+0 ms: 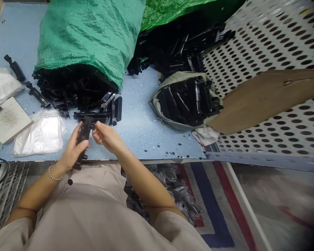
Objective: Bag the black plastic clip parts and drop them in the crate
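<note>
My left hand is wrapped round a long black plastic part, held upright at a slant over the table's front edge. At the part's upper end, the fingers of my right hand are pinched together against its side. Whether a small piece sits in that pinch is too small to make out. Just beyond my hands lie more black plastic parts, heaped at the mouth of a green woven sack.
Clear plastic bags and a pale square block lie at the left. To the right, a grey-green bag holds black parts, beside brown cardboard on a perforated metal surface. A striped sack sits below.
</note>
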Demonstrator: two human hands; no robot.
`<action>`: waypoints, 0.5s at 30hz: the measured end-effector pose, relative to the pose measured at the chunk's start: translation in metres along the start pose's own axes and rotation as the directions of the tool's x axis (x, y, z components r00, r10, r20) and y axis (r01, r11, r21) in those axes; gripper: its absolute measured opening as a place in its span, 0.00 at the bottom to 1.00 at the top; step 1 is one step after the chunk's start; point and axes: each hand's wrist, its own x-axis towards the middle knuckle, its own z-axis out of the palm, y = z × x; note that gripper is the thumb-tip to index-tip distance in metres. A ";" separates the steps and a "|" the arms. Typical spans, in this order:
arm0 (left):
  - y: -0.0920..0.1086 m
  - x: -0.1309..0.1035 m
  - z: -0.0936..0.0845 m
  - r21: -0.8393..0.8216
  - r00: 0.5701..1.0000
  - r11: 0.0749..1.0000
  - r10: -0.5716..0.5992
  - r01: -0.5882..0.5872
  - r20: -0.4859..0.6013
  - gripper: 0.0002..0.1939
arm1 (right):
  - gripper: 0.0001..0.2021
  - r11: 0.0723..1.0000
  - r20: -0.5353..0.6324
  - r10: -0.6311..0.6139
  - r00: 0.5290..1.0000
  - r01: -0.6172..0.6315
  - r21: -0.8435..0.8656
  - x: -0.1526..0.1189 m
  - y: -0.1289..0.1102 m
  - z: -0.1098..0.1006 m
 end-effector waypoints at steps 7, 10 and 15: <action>0.009 0.015 -0.007 -0.358 0.954 0.898 -0.293 0.255 -0.056 0.26 | 0.24 0.561 0.329 -0.315 0.891 0.454 -0.693 -0.044 0.003 0.010; 0.010 0.012 -0.003 -0.261 0.971 0.959 -0.162 0.113 -0.175 0.25 | 0.24 0.723 0.285 -0.193 0.939 0.333 -0.606 -0.054 0.017 0.023; -0.007 0.003 -0.012 -0.059 0.974 0.998 0.009 -0.023 -0.228 0.31 | 0.24 0.822 0.315 -0.059 0.947 0.225 -0.524 -0.046 0.020 0.016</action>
